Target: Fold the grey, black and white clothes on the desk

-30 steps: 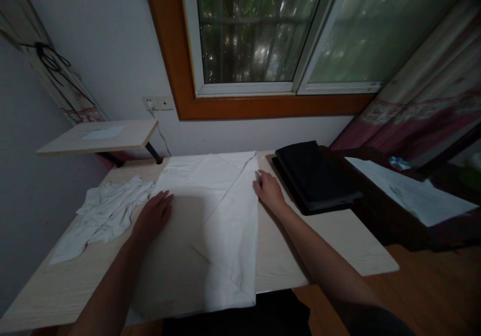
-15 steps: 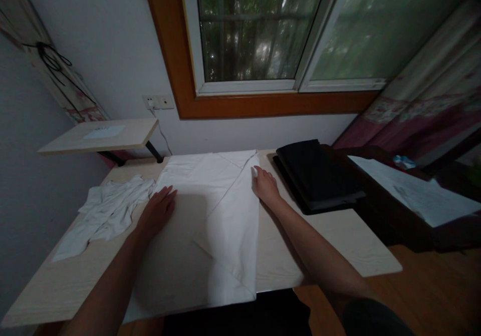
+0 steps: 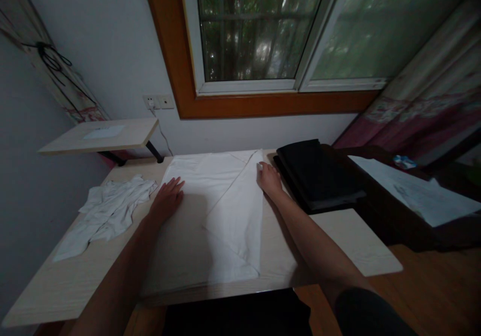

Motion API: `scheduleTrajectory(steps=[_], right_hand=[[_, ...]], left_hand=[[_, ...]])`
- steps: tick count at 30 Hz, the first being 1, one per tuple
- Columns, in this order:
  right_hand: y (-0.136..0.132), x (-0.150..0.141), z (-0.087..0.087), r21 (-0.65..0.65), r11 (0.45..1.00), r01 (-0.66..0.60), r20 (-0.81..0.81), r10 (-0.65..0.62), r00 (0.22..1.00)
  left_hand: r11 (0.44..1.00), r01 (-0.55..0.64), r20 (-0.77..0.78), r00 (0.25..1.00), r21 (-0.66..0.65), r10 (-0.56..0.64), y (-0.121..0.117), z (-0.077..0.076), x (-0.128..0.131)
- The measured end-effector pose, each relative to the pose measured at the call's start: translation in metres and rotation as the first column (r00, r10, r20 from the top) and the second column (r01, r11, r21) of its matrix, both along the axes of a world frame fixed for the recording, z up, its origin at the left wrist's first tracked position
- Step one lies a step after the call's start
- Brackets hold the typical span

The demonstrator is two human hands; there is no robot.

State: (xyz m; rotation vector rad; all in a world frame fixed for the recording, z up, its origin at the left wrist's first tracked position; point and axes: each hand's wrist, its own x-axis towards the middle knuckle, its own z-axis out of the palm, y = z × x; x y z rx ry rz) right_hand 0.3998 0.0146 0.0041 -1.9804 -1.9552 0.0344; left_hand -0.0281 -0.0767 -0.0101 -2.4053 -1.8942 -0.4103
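A white cloth (image 3: 221, 211) lies spread on the light wooden table (image 3: 338, 246), partly folded so that its right strip overlaps the rest. My left hand (image 3: 167, 199) rests flat on the cloth's left side, fingers stretched out. My right hand (image 3: 269, 178) presses on the cloth's far right edge, fingers curled onto the fabric near its top corner. The cloth's near edge now lies on the tabletop.
A crumpled white garment (image 3: 107, 211) lies at the table's left. Folded black cloth (image 3: 317, 176) is stacked at the right. A small shelf (image 3: 99, 134) juts from the wall at left. Papers (image 3: 417, 188) lie on dark furniture at right. A window is ahead.
Both hands have slid away from me toward the window, and the white cloth has moved with them, so its near edge no longer hangs over the table's front.
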Motion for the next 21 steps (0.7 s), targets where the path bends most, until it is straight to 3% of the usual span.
scheduleTrajectory(steps=[4, 7, 11, 14, 18, 21], right_hand=[[-0.005, 0.004, -0.005, 0.045, 0.999, -0.005, -0.018, 0.006, 1.000], [-0.009, 0.008, -0.005, 0.058, 0.998, -0.019, -0.035, 0.021, 0.999], [-0.013, 0.011, -0.004, 0.062, 0.998, -0.029, -0.066, 0.034, 0.997], [-0.014, 0.012, -0.003, 0.060, 0.997, -0.042, -0.082, 0.046, 0.996], [-0.015, 0.011, -0.002, 0.059, 0.997, -0.041, -0.084, 0.046, 0.995], [-0.015, 0.011, -0.003, 0.071, 0.996, -0.044, -0.097, 0.051, 0.994]], left_hand=[[0.999, 0.005, 0.074, 0.997, 0.048, -0.008, -0.004, 0.007, 0.012], [0.998, 0.045, 0.132, 0.990, 0.044, -0.051, -0.012, 0.017, 0.037], [0.991, 0.122, 0.174, 0.979, -0.060, -0.110, -0.025, 0.028, 0.081], [0.976, 0.128, 0.235, 0.968, -0.178, -0.084, -0.031, 0.034, 0.106], [0.925, 0.195, 0.308, 0.947, -0.326, -0.091, -0.035, 0.039, 0.122], [0.916, 0.232, 0.379, 0.920, -0.328, -0.097, -0.039, 0.042, 0.126]])
